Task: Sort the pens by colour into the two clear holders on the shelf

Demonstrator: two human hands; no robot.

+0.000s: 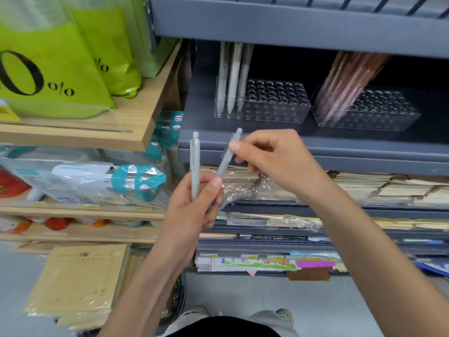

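The left hand [194, 205] grips two grey pens [195, 164], their tips hidden in the fist. The right hand [269, 161] pinches the tilted grey pen [228, 154] near its clip. Beyond, on the grey shelf [364, 139], the left clear holder [274, 103] holds pale pens, the right clear holder [379, 113] blurred pinkish pens, tops cut off.

Green bags [48, 69] — a large "0%" in black; other print blurred.
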